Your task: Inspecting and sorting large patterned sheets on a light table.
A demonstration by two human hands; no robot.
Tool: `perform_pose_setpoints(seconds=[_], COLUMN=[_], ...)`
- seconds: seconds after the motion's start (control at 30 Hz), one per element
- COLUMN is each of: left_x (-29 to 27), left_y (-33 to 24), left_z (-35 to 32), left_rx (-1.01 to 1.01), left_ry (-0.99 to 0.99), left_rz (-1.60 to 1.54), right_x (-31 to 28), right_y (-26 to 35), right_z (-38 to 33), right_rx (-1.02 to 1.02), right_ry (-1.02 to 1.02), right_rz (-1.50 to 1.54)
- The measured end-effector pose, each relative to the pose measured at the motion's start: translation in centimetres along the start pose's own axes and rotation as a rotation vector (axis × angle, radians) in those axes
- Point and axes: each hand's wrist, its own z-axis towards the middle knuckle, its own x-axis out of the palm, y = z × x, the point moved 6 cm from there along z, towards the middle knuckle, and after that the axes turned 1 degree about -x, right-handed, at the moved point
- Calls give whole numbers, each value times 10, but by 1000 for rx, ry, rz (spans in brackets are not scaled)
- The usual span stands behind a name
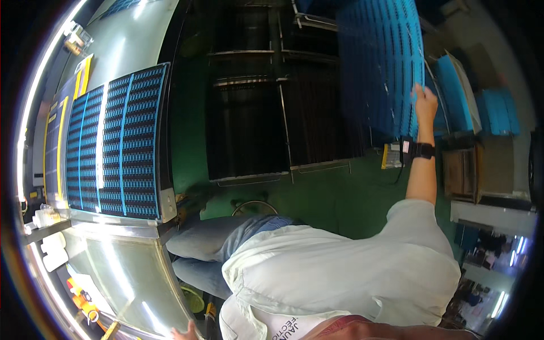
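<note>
My right arm is stretched out to the far right. My right hand (pixel 425 106) is closed on the edge of a large blue sheet (pixel 381 62) with dark rows across it, which hangs upright and tilted over the racks. My left hand (pixel 185 331) is partly cut off at the lower edge, beside the rim of a glass-topped table (pixel 133 272). Its visible fingers are apart and nothing shows in them. A second sheet (pixel 141 141), black with blue strips and rows of small blue marks, lies flat on the workbench to the left.
Dark wheeled racks (pixel 246 124) stand on the green floor (pixel 323 198) ahead. Blue panels (pixel 456 93) and a cardboard box (pixel 460 170) are at the far right. A yellow-edged frame (pixel 55 150) stands beyond the flat sheet. An orange tool (pixel 85 303) lies on the glass-topped table. A stool ring (pixel 255 205) is near my legs.
</note>
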Motion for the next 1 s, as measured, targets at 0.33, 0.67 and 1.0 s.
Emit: perform_pose_setpoints(seconds=[0.33, 0.67, 1.0], left_x=[-95, -127, -102], left_y=[5, -76, -89], left_z=[26, 2, -9], left_rx=[234, 289, 200], left_ry=[-464, -302, -74], left_rz=[-671, -1122, -1388], right_x=[37, 116, 118], right_y=[236, 410, 451], right_z=[-52, -263, -349], right_rx=[0, 152, 249], right_ry=[682, 1533, 1957], right_rz=[1651, 1986, 1820])
